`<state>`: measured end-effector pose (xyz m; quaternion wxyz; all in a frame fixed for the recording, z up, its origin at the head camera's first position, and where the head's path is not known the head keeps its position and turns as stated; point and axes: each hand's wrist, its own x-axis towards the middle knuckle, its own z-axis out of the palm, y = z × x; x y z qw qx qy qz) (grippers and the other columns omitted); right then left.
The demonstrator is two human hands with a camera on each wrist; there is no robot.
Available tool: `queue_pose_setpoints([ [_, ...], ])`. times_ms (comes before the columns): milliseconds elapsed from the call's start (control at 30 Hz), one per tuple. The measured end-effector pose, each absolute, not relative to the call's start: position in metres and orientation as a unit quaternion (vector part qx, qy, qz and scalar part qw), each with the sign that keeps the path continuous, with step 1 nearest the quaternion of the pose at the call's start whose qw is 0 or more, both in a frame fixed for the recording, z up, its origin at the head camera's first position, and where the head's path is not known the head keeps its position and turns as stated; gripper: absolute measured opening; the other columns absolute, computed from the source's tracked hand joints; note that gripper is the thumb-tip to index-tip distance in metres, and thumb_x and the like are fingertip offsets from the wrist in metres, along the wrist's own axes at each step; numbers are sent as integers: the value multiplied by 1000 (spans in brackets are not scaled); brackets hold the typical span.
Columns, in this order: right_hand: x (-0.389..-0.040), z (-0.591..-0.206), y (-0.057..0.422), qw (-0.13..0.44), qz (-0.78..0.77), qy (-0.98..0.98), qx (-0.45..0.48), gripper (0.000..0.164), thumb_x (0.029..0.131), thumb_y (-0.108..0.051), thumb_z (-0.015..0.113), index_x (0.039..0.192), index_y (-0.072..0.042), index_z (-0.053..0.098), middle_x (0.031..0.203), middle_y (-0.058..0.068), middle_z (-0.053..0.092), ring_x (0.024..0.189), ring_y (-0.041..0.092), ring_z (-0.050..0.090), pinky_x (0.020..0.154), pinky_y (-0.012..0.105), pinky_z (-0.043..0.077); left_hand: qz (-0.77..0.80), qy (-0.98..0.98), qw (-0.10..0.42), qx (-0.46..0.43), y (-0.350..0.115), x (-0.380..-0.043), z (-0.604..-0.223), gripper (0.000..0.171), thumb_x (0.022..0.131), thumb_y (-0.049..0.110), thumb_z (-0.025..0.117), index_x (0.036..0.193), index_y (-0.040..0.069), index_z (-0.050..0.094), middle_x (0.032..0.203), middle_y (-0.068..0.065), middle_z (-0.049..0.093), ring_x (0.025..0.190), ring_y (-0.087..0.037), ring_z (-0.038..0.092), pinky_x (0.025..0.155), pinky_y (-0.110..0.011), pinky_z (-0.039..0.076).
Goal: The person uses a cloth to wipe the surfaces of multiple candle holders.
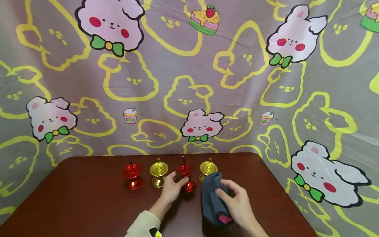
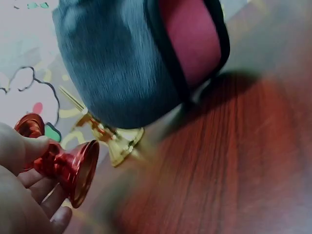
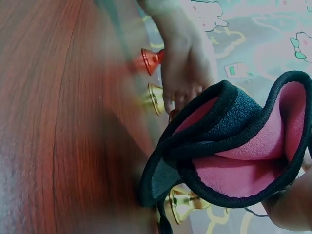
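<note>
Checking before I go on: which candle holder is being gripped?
The red candle holder third from left in the head view: the left hand grips it, while the other three stand unheld.

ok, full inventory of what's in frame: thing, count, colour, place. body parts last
red stands: 2, shiny red, first and third from left in the row
gold stands: 2, shiny gold, second and fourth from left; the fourth partly behind the cloth
cloth: 1, dark blue-grey, pink inside, black edging, folded, right of the third stand
table: 1, dark reddish brown, below everything
printed backdrop: 1, grey with yellow outlines and white rabbits, behind the table
sleeve: 1, pale, on the left forearm
left hand: 1, bare, gripping the third stand
right hand: 1, bare, holding the cloth
</note>
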<state>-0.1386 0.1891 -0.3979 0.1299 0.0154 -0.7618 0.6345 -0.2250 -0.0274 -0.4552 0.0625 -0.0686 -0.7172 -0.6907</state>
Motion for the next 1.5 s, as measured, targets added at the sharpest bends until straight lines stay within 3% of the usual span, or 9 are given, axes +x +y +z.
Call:
queue_pose_setpoints([
  [167, -132, -400, 186, 117, 642, -757, 25, 21, 84, -2, 78, 105, -3, 74, 96, 11, 72, 82, 17, 67, 67, 30, 56, -662, -741, 105, -37, -28, -240, -470, 23, 86, 1, 75, 107, -5, 68, 97, -12, 71, 89, -18, 62, 79, -31, 49],
  [467, -128, -402, 189, 112, 646, -755, 31, 21, 84, 0, 78, 104, -1, 73, 94, 11, 71, 80, 17, 67, 67, 30, 57, -617, -771, 154, -16, -23, -251, -480, 32, 79, -5, 77, 109, -3, 68, 106, -16, 70, 112, -37, 59, 101, -52, 41],
  [700, -130, -402, 192, 119, 651, -748, 48, 19, 84, 2, 77, 103, -2, 73, 93, 11, 72, 80, 17, 67, 66, 30, 57, -592, -788, 168, -15, -21, -255, -480, 33, 79, -3, 78, 110, -1, 68, 106, -16, 71, 109, -36, 62, 95, -53, 45],
  [833, -132, -402, 194, 121, 653, -746, 43, 19, 84, 3, 77, 102, -3, 74, 92, 10, 72, 79, 18, 67, 65, 30, 56, -584, -796, 158, -23, -19, -256, -480, 34, 80, 1, 79, 112, 0, 68, 106, -14, 72, 106, -34, 64, 91, -50, 49],
  [1000, -132, -401, 197, 123, 652, -748, 26, 20, 83, 1, 78, 103, -3, 74, 93, 11, 71, 79, 17, 67, 64, 30, 56, -587, -797, 144, -24, -17, -246, -477, 57, 75, 3, 83, 125, -9, 58, 116, -25, 63, 111, -41, 58, 96, -54, 45],
  [1067, -131, -400, 199, 126, 649, -750, 22, 20, 84, 1, 78, 103, -3, 74, 93, 11, 71, 79, 17, 67, 64, 30, 56, -600, -787, 141, -13, -15, -239, -475, 62, 74, 3, 83, 125, -11, 52, 115, -26, 58, 108, -41, 56, 92, -53, 45],
  [1200, -131, -400, 204, 129, 644, -754, 11, 22, 84, -1, 78, 106, -3, 74, 95, 11, 71, 80, 18, 67, 66, 30, 56, -646, -757, 102, 1, -11, -222, -470, 53, 75, 2, 80, 117, -5, 49, 101, -20, 52, 90, -29, 53, 76, -39, 45],
  [1300, -132, -399, 205, 130, 645, -753, 10, 23, 85, -2, 78, 107, -3, 74, 96, 11, 71, 82, 18, 67, 67, 30, 56, -666, -743, 64, -32, -6, -213, -467, 43, 78, 1, 77, 112, -6, 52, 95, -19, 55, 82, -22, 54, 69, -33, 46],
  [1500, -131, -397, 206, 138, 648, -749, 18, 23, 85, -2, 78, 108, -2, 73, 98, 12, 72, 83, 18, 69, 68, 30, 57, -677, -727, -10, -118, 10, -207, -460, 44, 81, 0, 76, 119, -10, 57, 109, -23, 62, 94, -29, 64, 74, -33, 53],
])
